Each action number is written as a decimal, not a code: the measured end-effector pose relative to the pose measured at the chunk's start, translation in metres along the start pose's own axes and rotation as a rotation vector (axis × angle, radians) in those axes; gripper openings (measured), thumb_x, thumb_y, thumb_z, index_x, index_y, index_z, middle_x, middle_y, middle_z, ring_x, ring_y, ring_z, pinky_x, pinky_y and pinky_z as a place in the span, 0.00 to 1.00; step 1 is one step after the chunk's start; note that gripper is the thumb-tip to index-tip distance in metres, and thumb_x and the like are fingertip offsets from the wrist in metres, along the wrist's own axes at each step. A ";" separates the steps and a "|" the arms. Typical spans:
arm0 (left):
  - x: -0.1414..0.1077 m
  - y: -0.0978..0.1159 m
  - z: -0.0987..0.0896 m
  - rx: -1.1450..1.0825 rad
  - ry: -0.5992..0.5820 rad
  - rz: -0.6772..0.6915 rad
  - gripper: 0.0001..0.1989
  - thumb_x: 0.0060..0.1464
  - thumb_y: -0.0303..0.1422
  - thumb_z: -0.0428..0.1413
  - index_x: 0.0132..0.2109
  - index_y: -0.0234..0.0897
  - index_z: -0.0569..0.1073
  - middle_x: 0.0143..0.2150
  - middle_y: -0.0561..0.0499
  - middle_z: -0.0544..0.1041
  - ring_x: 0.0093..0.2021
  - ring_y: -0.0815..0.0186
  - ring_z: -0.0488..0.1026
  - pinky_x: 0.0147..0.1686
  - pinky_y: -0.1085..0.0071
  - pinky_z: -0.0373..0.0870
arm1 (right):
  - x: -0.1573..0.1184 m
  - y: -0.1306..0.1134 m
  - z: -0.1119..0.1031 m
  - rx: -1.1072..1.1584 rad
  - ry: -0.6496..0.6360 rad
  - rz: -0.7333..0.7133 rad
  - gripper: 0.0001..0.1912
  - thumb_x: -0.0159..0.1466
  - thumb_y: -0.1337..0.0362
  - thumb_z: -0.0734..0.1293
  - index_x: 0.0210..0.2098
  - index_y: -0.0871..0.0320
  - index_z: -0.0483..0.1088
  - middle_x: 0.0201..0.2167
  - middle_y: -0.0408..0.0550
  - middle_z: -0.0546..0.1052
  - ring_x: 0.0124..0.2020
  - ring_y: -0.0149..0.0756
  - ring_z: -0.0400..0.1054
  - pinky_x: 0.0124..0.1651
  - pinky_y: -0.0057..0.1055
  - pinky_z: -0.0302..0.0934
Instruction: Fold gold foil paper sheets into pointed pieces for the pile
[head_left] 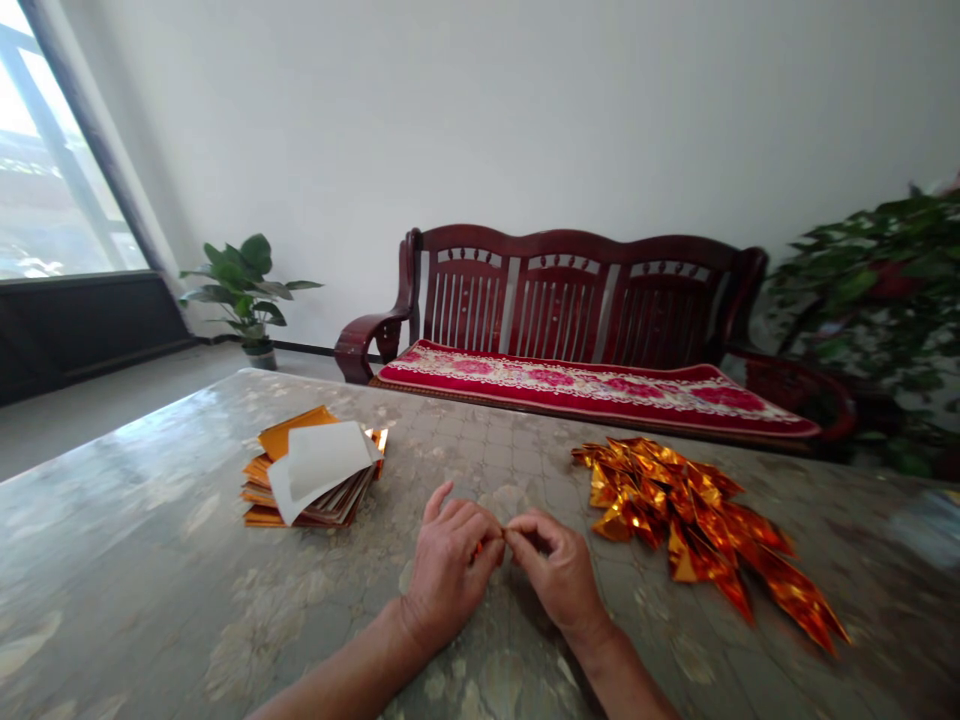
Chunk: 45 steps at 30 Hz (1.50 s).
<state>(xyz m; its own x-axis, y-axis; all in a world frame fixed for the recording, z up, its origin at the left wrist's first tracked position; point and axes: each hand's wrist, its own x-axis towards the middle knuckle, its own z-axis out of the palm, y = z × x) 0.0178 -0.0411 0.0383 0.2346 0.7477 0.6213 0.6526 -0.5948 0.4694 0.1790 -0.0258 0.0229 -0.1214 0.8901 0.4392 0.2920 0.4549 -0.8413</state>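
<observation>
Just above the table, my left hand is closed around a piece of orange foil paper, which is mostly hidden by the fingers. My right hand pinches thumb against forefinger at the tip of the same piece, and the fingertips of both hands meet there. To the left lies a stack of foil paper sheets, gold-orange with white backs, the top ones lying askew. On the right is a heap of folded shiny orange foil pieces with pointed ends, loosely piled.
The table has a glossy, floral-patterned cover. Beyond its far edge stands a dark red wooden bench with a red floral cushion. A potted plant is at the back left, a leafy plant at the right.
</observation>
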 end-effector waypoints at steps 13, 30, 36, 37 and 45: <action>0.000 0.000 -0.002 0.028 -0.022 0.045 0.09 0.57 0.25 0.52 0.30 0.41 0.70 0.30 0.57 0.75 0.36 0.68 0.72 0.66 0.53 0.48 | 0.000 -0.001 -0.001 -0.013 -0.014 -0.018 0.10 0.61 0.62 0.66 0.25 0.58 0.71 0.22 0.41 0.68 0.24 0.30 0.62 0.29 0.25 0.56; -0.001 -0.009 0.008 -0.072 0.016 -0.183 0.05 0.57 0.30 0.57 0.32 0.42 0.74 0.33 0.57 0.79 0.38 0.65 0.75 0.64 0.48 0.51 | 0.003 0.001 0.006 -0.042 -0.014 0.099 0.10 0.60 0.59 0.65 0.27 0.58 0.72 0.21 0.42 0.72 0.24 0.31 0.63 0.29 0.25 0.58; -0.001 -0.014 0.011 -0.059 0.024 -0.165 0.05 0.56 0.30 0.57 0.32 0.43 0.75 0.34 0.57 0.80 0.39 0.66 0.75 0.65 0.50 0.50 | 0.004 -0.001 0.006 -0.095 -0.032 0.070 0.10 0.62 0.61 0.63 0.27 0.57 0.69 0.21 0.41 0.70 0.25 0.31 0.64 0.30 0.25 0.58; -0.001 -0.015 0.011 -0.060 0.026 -0.164 0.05 0.57 0.30 0.57 0.32 0.43 0.75 0.34 0.57 0.80 0.39 0.66 0.75 0.65 0.50 0.50 | 0.004 0.000 0.006 -0.077 -0.028 0.076 0.10 0.62 0.60 0.63 0.27 0.57 0.70 0.21 0.41 0.70 0.25 0.31 0.63 0.30 0.25 0.58; -0.002 -0.017 0.013 -0.047 0.070 -0.166 0.04 0.57 0.31 0.57 0.34 0.43 0.75 0.35 0.57 0.80 0.39 0.66 0.76 0.63 0.51 0.51 | 0.005 0.004 0.008 -0.022 -0.030 0.073 0.10 0.63 0.60 0.63 0.29 0.57 0.73 0.25 0.43 0.74 0.27 0.33 0.67 0.32 0.26 0.61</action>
<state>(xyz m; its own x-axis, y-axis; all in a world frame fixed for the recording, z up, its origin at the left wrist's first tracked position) 0.0149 -0.0286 0.0210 0.0743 0.8155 0.5739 0.6432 -0.4790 0.5974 0.1723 -0.0194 0.0196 -0.1271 0.9215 0.3671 0.3222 0.3883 -0.8634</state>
